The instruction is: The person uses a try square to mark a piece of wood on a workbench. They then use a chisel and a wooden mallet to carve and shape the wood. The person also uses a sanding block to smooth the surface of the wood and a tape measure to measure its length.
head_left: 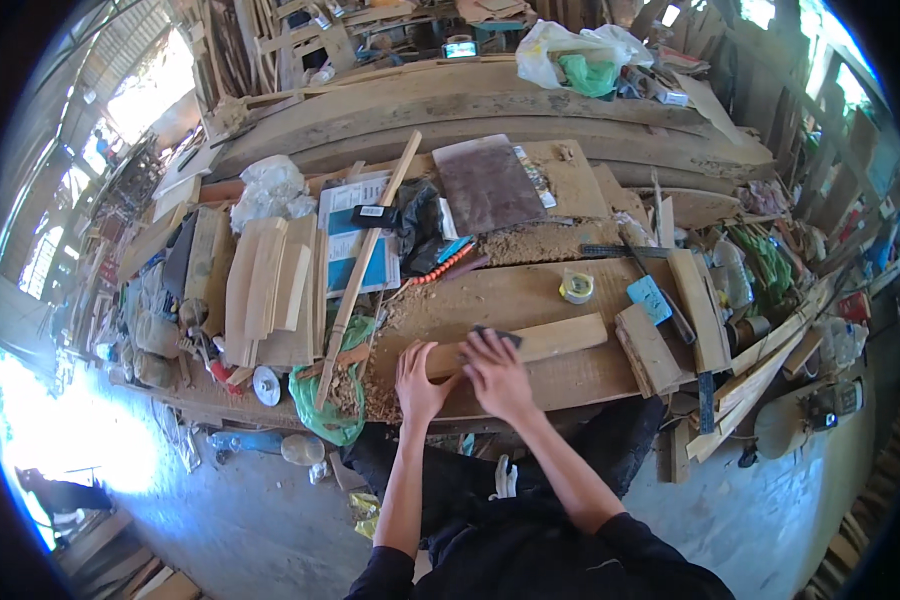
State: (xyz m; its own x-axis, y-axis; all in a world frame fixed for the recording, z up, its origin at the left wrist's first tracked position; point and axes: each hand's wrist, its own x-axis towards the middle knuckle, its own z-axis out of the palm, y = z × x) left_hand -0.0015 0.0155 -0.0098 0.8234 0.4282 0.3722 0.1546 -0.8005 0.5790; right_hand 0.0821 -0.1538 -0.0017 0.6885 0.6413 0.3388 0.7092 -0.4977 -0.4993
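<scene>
A pale, slightly curved wooden piece (565, 337) lies across a broad board (510, 295) at the bench's near edge. My left hand (425, 383) is closed round its left end, thumb toward the right hand. My right hand (497, 377) presses on top of the same piece, fingers bent over a small dark flat pad (500, 336) that looks like folded sandpaper. Part of the pad and the wood beneath my hands are hidden. Behind the piece sits a yellow tape measure (576, 287).
Short wood blocks (648, 345), a blue tag-like piece (649, 299) and a dark metal rule (625, 251) lie to the right. Leftward are a long thin stick (370, 255), stacked slats (260, 285), a green plastic bag (322, 412) and sawdust. A dark brown sheet (495, 185) lies farther back.
</scene>
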